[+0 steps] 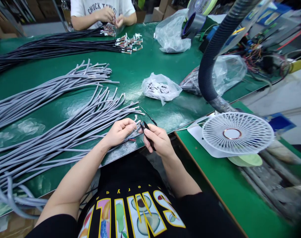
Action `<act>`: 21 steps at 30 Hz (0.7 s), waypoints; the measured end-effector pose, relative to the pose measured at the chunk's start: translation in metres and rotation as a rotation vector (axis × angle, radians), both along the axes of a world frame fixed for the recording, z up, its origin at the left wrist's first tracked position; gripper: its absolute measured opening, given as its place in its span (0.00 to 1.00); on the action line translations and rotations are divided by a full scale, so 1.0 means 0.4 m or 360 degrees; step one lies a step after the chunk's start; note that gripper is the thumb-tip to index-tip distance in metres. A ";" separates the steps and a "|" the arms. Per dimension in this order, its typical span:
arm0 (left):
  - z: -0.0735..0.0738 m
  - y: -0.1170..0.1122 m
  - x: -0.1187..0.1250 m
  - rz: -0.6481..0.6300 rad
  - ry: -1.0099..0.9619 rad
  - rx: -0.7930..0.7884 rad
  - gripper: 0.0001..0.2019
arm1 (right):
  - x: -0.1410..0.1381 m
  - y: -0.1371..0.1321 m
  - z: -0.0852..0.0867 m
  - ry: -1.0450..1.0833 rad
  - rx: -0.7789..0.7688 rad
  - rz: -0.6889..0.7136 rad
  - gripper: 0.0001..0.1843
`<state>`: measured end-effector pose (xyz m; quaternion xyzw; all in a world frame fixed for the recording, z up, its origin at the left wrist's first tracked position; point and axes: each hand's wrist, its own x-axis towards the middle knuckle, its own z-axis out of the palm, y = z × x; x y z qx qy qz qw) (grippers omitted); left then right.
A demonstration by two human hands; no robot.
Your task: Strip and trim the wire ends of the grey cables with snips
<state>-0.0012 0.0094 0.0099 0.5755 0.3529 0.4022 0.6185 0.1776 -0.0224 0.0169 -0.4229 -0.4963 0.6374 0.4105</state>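
Observation:
My left hand (121, 131) is closed in a pinch at the table's near edge, its fingertips on the stripped end of a grey cable, where thin wires (138, 124) show. My right hand (158, 138) is wrapped around small black cutters (144, 125), their tips pointing up close beside those wires. Whether the blades touch a wire is too small to tell. A large bundle of grey cables (78, 124) stretches left beneath and beyond my left hand. Several of its ends show bare wires. A thin black stick-like item (149, 116) lies just beyond the cutters.
Another grey cable bundle (73, 81) and black cables with white connectors (125, 43) lie farther back. A co-worker's hands (110, 17) work across the table. An open plastic bag of small parts (161, 87) sits mid-table. A black hose (207, 66) and white fan (237, 134) stand right.

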 end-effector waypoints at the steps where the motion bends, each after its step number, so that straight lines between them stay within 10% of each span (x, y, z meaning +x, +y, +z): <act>1: -0.001 0.000 0.000 -0.0003 0.0006 0.0005 0.21 | -0.001 0.000 0.000 0.0010 -0.0002 -0.0007 0.14; 21: -0.011 0.008 -0.003 0.0074 -0.0031 0.0045 0.20 | -0.078 0.008 -0.027 0.0315 0.0009 -0.0282 0.12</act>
